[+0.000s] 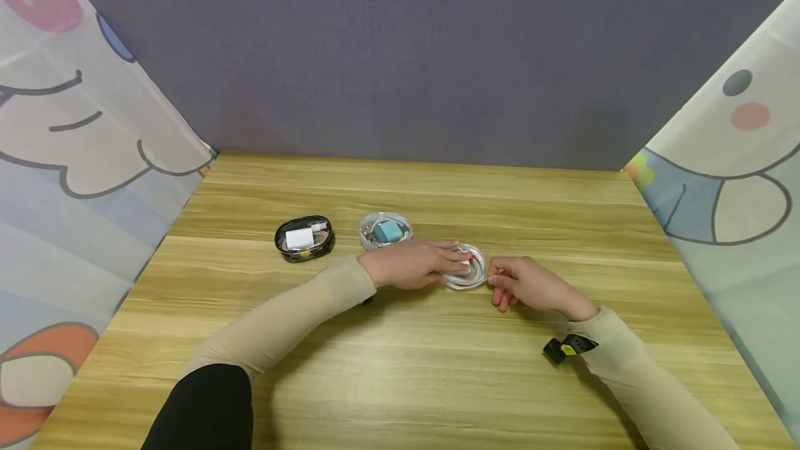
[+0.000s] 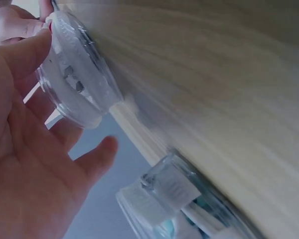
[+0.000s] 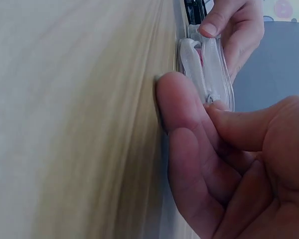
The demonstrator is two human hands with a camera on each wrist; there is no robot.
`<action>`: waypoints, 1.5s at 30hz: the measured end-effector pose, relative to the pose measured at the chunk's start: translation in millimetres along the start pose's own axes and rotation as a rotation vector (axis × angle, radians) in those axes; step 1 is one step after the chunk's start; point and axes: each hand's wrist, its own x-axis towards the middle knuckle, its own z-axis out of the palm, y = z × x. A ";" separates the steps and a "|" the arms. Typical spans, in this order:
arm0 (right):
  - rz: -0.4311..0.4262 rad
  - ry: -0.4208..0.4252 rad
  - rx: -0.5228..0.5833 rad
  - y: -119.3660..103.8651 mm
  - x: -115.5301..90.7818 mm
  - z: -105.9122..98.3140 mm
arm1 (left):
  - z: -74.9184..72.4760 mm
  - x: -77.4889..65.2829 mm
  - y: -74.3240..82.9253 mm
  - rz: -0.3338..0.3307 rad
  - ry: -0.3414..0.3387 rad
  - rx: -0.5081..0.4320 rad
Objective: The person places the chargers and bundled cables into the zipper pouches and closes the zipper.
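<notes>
A small round clear zip case (image 1: 476, 266) with a coiled white cable in it lies on the wooden table. My left hand (image 1: 412, 264) grips the case from its left side, with the fingers over the top and the thumb on the near side. At the right end of the case, my right hand (image 1: 531, 285) pinches the zipper pull between thumb and index finger; the other fingers are loosely bent, as the right wrist view shows. Something red shows inside the case (image 3: 214, 64). The left hand covers part of the case in the head view.
Just behind the left hand sits a second clear case (image 1: 386, 229) with a teal charger and cable. Farther left lies a black-edged case (image 1: 304, 238) holding a white charger. A grey panel (image 1: 400, 54) borders the table (image 1: 387, 380) at the back, with printed cloth on both sides.
</notes>
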 end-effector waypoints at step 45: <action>0.063 0.246 -0.020 2.7 19.7 2.2 | 0.5 6.3 5.9 -0.016 0.076 0.275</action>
